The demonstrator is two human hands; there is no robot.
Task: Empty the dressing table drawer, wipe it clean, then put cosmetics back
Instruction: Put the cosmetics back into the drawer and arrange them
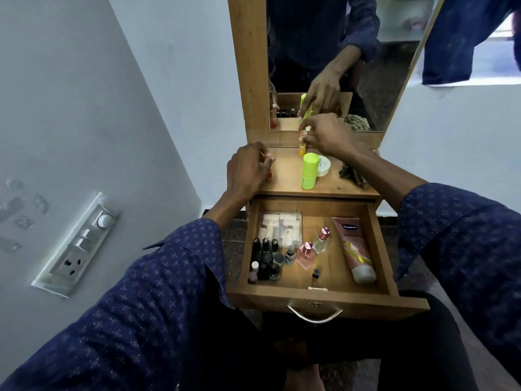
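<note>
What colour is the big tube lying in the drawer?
The tube is pink with a white cap, seen best in the head view.

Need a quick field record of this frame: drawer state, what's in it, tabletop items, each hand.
drawer: pulled open, not yet emptied
in drawer: pink tube, nail polish bottles, two perfume bottles, clear plastic box
tabletop: green stick, white jar
left hand: holds a small red-bottomed bottle on the tabletop
right hand: pinches a small yellow bottle
</note>
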